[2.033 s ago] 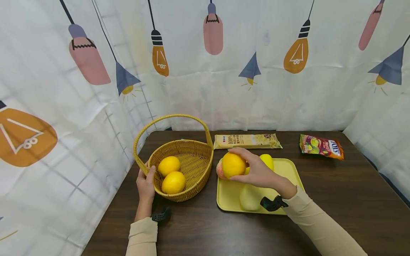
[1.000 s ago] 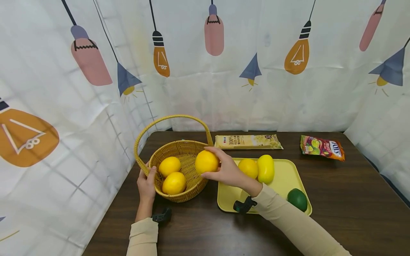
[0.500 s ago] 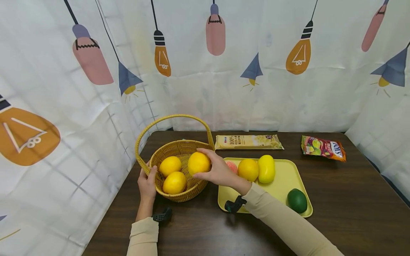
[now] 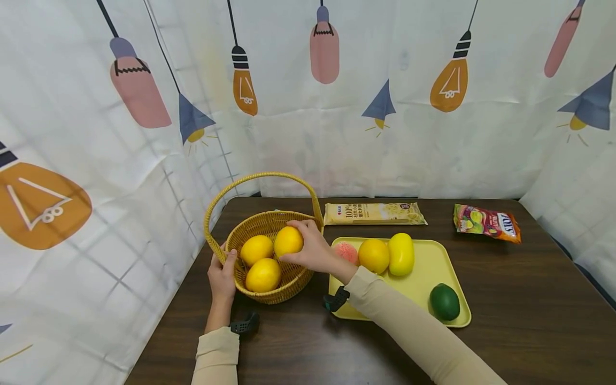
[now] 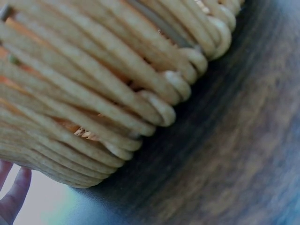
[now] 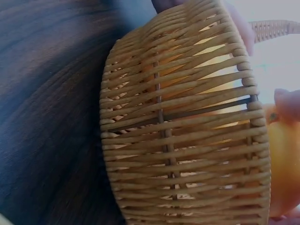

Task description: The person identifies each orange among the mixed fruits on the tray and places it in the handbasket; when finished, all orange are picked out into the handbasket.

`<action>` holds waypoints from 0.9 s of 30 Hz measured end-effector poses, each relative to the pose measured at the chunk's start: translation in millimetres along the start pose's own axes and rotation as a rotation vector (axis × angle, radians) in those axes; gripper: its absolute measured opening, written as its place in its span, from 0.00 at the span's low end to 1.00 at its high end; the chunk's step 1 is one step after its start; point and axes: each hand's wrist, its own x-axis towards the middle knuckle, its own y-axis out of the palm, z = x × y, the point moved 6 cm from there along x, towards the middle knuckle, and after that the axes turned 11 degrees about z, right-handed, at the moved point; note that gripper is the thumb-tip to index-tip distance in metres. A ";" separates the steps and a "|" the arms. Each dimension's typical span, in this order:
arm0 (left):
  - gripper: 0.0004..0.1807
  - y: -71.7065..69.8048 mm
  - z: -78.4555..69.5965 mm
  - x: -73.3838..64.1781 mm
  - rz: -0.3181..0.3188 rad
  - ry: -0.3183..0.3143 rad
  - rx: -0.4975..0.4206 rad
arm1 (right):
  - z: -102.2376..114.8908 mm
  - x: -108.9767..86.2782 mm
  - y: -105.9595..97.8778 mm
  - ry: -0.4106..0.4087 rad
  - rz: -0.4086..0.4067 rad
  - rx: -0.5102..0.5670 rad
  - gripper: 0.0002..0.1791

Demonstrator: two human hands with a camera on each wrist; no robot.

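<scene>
A yellow woven basket [image 4: 300, 278] with a tall arched handle stands on the left of the table. My left hand [image 4: 222, 278] grips its left rim, and the left wrist view shows the weave up close with fingers [image 5: 18, 192] at one corner. Two yellow-orange fruits [image 4: 263, 275] lie inside the basket. My right hand [image 4: 313, 248] reaches over the right rim and holds an orange [image 4: 289, 240] between thumb and fingers, inside the basket mouth beside those two fruits. In the right wrist view the same orange [image 6: 283, 164] shows past the basket wall [image 6: 187, 140].
Right of the basket a yellow tray [image 4: 435, 256] bears a pink peach-like fruit [image 4: 346, 251], an orange [image 4: 374, 255], an oblong yellow fruit [image 4: 401, 254] and a dark green fruit [image 4: 445, 302]. Behind lie a noodle packet [image 4: 375, 214] and a candy bag [image 4: 487, 223].
My right hand has carried the orange left from over the tray into the basket, close to the two fruits there. My left hand keeps its grip on the rim.
</scene>
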 end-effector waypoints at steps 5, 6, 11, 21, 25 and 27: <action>0.23 0.0 -1.8 0.2 -0.003 0.010 0.008 | 1.0 7.7 2.5 0.034 0.007 -0.017 0.46; 0.23 0.0 -2.0 0.2 -0.004 0.011 0.010 | 1.3 8.8 3.0 0.036 0.011 -0.021 0.46; 0.24 0.3 -1.9 -0.9 -0.006 0.011 0.010 | 1.4 14.7 6.2 0.025 0.028 -0.072 0.45; 0.22 -0.1 -3.5 0.1 0.009 0.004 -0.010 | 0.2 23.2 16.0 0.016 0.050 -0.173 0.46; 0.23 -0.2 -13.6 -3.7 0.027 -0.017 -0.012 | 1.5 22.5 17.0 0.024 0.059 -0.200 0.46; 0.24 0.6 -21.5 -7.1 0.033 -0.019 -0.005 | 2.0 22.1 17.5 0.029 0.065 -0.215 0.46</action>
